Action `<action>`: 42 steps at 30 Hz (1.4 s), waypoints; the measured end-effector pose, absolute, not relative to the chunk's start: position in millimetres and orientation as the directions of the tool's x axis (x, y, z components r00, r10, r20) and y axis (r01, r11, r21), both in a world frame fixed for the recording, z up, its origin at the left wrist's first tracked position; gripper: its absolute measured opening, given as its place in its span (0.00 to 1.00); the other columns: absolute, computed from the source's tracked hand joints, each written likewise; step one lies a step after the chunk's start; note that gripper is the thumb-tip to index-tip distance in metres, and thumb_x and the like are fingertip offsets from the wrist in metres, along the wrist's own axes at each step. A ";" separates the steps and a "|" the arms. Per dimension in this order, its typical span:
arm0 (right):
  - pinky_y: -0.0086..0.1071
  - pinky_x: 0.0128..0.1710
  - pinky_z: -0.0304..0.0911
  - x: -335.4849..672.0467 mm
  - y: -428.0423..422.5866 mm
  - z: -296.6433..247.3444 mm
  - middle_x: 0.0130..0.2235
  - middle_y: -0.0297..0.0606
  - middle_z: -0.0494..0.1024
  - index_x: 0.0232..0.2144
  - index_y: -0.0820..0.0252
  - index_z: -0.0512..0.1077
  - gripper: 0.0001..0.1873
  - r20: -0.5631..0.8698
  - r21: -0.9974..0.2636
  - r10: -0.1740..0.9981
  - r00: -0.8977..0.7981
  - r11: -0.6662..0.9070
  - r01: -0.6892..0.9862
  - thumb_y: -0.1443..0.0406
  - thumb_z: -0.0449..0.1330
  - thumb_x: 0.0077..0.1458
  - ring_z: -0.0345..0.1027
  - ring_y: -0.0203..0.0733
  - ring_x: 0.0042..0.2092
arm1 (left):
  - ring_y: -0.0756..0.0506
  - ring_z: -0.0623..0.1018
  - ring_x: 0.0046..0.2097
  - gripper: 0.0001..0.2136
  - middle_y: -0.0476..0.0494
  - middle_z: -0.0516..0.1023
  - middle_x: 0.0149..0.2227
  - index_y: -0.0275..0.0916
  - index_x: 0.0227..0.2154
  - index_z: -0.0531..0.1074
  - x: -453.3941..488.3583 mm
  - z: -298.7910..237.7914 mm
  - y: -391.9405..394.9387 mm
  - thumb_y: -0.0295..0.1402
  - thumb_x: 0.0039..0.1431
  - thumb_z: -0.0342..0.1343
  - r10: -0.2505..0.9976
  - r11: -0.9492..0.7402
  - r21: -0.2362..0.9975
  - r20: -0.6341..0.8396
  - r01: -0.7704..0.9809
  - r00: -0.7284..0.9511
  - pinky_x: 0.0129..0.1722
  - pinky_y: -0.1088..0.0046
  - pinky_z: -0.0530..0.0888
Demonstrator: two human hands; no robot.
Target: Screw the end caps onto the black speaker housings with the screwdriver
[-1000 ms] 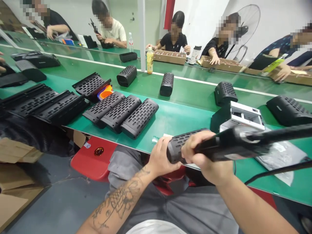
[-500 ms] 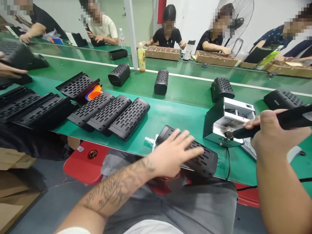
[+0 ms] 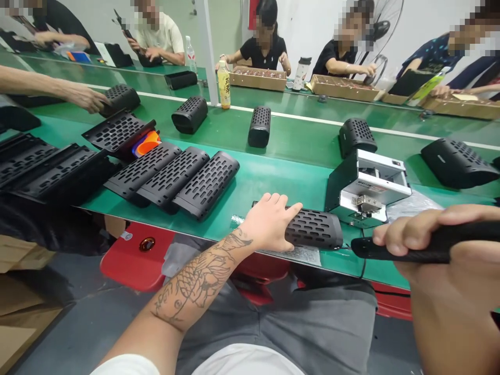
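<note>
My left hand (image 3: 271, 221) grips the left part of a black perforated housing (image 3: 317, 229), fingers over its far side and thumb on the near side. The housing lies on a bubble-wrap sheet (image 3: 307, 255) at the table's front edge. In my right hand (image 3: 429, 237) is a black electric screwdriver (image 3: 363, 250), held level with fingers wrapped round it. Its thin bit points left at the housing's right end; whether a screw sits on it is too small to tell. Just behind stands a screw feeder (image 3: 371, 192) with a metal pick-up plate in front.
Several perforated housings (image 3: 207, 185) lie in a row to the left, beside open shells (image 3: 66, 172). More housings (image 3: 260, 126) stand on the green belt (image 3: 300, 130). A co-worker's hand (image 3: 88, 99) touches one at the left. A cable (image 3: 363, 268) hangs below the feeder.
The screwdriver has moved from the feeder's plate down to the housing's right end. My left hand now grips the housing, which has turned more level. A co-worker's hand has set a housing on the belt.
</note>
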State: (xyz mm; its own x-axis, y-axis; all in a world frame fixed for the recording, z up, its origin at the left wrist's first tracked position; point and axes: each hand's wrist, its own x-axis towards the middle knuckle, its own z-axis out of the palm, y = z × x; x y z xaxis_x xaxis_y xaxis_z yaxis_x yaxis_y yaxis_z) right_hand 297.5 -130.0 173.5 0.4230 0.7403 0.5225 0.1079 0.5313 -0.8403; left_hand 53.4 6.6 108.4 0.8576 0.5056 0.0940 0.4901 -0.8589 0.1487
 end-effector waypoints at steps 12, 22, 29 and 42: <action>0.38 0.21 0.74 278.2 -106.3 169.8 0.20 0.30 0.74 0.33 0.53 0.78 0.16 0.494 -0.870 0.859 0.134 0.490 0.061 0.55 0.81 0.56 0.67 0.40 0.18 | 0.30 0.75 0.57 0.47 0.32 0.77 0.56 0.37 0.74 0.67 53.7 112.1 5.8 0.53 0.56 0.70 0.505 -0.857 0.166 0.080 0.488 0.859 0.60 0.53 0.67; 0.39 0.21 0.71 288.7 -109.9 158.5 0.19 0.28 0.71 0.37 0.49 0.83 0.13 0.526 -0.850 0.846 0.084 0.526 0.028 0.56 0.81 0.56 0.63 0.38 0.17 | 0.29 0.76 0.54 0.47 0.31 0.78 0.54 0.38 0.74 0.67 54.9 115.8 4.7 0.54 0.56 0.69 0.521 -0.846 0.162 0.051 0.508 0.852 0.56 0.53 0.67; 0.37 0.21 0.70 287.0 -107.4 156.3 0.19 0.26 0.71 0.35 0.50 0.79 0.14 0.532 -0.847 0.846 0.035 0.532 0.006 0.56 0.80 0.57 0.62 0.37 0.16 | 0.29 0.75 0.55 0.46 0.29 0.78 0.56 0.39 0.74 0.67 55.7 116.2 4.4 0.54 0.56 0.68 0.527 -0.842 0.154 0.032 0.517 0.849 0.55 0.52 0.66; 0.39 0.22 0.69 316.5 -85.9 168.1 0.20 0.29 0.71 0.32 0.54 0.80 0.24 0.554 -0.822 0.681 0.479 0.540 0.183 0.48 0.84 0.48 0.64 0.40 0.19 | 0.27 0.75 0.57 0.51 0.27 0.79 0.58 0.34 0.75 0.67 56.6 112.3 -10.3 0.60 0.55 0.71 0.600 -0.793 0.159 0.037 0.588 0.799 0.60 0.48 0.69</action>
